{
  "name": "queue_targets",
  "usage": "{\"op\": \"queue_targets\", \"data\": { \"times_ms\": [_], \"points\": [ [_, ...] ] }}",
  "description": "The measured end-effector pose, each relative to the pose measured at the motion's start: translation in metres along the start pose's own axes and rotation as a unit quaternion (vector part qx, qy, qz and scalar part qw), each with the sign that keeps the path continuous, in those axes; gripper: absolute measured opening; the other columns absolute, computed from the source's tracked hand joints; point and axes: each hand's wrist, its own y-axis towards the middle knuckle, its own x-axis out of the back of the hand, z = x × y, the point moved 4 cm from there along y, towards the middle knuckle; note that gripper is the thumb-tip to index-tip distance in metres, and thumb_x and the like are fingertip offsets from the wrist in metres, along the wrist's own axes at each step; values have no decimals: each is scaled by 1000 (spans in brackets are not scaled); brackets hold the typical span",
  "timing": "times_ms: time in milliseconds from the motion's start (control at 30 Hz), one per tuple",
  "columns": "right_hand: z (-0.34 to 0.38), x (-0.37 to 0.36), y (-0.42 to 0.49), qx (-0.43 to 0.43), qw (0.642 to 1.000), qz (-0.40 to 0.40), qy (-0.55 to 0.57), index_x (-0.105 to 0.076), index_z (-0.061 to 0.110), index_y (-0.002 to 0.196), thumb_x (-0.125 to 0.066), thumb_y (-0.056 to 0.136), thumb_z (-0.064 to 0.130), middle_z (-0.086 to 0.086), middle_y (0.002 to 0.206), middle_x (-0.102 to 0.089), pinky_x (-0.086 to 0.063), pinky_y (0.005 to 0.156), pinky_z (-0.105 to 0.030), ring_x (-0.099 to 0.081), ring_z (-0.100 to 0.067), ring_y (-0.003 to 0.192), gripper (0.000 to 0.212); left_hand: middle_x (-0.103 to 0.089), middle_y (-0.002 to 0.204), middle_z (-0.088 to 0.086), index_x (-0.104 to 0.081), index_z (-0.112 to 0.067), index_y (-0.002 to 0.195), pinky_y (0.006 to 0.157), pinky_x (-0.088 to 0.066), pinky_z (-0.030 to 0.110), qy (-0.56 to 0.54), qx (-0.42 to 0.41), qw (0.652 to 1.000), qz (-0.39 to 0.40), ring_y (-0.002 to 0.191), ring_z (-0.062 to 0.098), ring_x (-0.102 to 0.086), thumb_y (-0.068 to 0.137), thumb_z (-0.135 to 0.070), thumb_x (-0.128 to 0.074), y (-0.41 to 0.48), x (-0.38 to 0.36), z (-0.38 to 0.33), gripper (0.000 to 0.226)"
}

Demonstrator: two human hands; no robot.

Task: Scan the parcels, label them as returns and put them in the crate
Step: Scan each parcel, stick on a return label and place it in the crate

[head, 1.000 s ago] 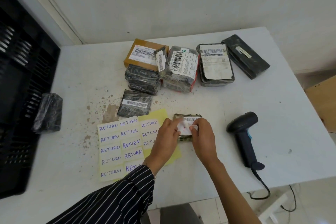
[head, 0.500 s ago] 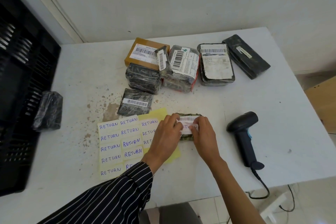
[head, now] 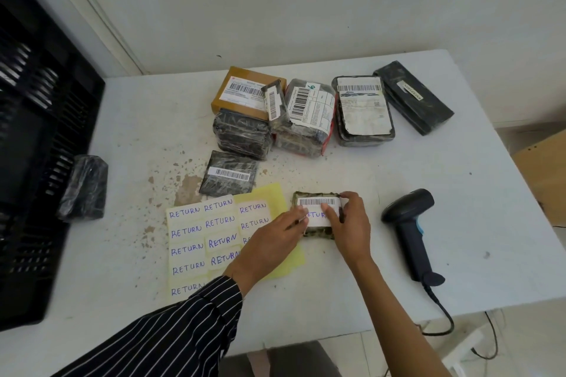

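A small dark parcel with a barcode strip lies on the white table, near the front middle. A white RETURN label lies flat across its top. The fingertips of my left hand press on the label's left end. My right hand grips the parcel's right side, thumb on the label. A sheet of handwritten RETURN labels lies just to the left. The black crate stands at the far left, with a black wrapped parcel at its right edge.
Several wrapped parcels and a brown box are grouped at the table's back. A flat black parcel lies behind the label sheet. The barcode scanner lies to the right, its cable over the front edge. A cardboard box stands beyond the table's right side.
The label, held up at the parcel by both hands before, now lies flat on it. My left hand has slid back to the label's left end; my right hand stays on the parcel.
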Motion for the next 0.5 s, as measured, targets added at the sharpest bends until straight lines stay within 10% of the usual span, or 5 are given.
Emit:
{"op": "queue_targets", "data": {
  "times_ms": [133, 333, 500],
  "points": [
    [0, 1, 0, 4, 1000, -14, 17, -49, 7, 121, -51, 97, 20, -1, 96, -48, -33, 58, -14, -48, -11, 76, 28, -46, 144, 9, -57, 0, 127, 90, -53, 26, 1, -2, 1000, 4, 133, 18, -43, 83, 1, -69, -5, -8, 1, 46],
    [-20, 5, -2, -6, 995, 87, 57, -52, 11, 123, -62, 90, 11, -8, 110, -49, -42, 64, -10, -47, -4, 72, 35, 19, 149, -14, -15, -12, 151, 62, -35, 11, -33, 71, 995, 64, 139, 10, -20, 103, -5, -25, -3, 0, -15, 50],
    [-13, 7, -11, -76, 979, 79, 171, -46, 14, 108, -64, 89, 14, -12, 108, -55, -49, 69, -24, -53, -12, 80, 27, 12, 147, -21, -27, -9, 147, 85, -40, 12, -82, 96, 991, 31, 143, 8, -19, 100, 2, -30, -6, -3, -11, 49]
  ]
}}
